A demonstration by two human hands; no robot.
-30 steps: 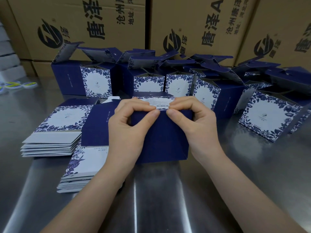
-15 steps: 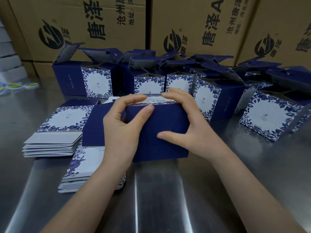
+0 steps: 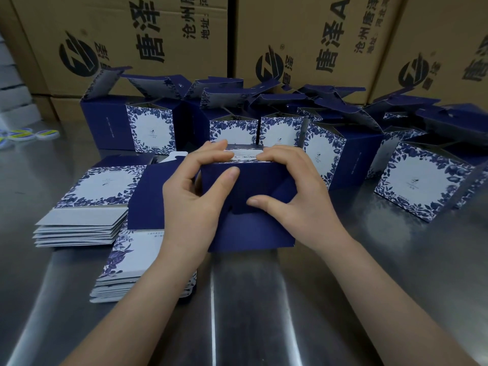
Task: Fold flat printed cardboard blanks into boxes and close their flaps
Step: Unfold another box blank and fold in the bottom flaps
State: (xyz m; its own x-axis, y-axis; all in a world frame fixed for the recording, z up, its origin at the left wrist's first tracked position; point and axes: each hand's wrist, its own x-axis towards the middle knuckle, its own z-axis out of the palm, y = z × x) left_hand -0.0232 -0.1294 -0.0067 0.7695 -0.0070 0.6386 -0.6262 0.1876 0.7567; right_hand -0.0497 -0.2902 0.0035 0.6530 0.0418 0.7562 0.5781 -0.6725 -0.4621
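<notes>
On the steel bench (image 3: 250, 307), well in from its near edge, the box (image 3: 253, 228) stands upright so left hand (image 3: 190, 204) and right hand (image 3: 298, 199) grip it, fingers (image 3: 211, 154) curled over the top flap (image 3: 244, 154), probably pressing it shut

A packing workshop: brown shipping cartons (image 3: 303, 35) are standing behind the steel table (image 3: 250, 313), and folded blue boxes (image 3: 150, 128) and stacked flat blanks (image 3: 79, 223) are sitting on it.
</notes>
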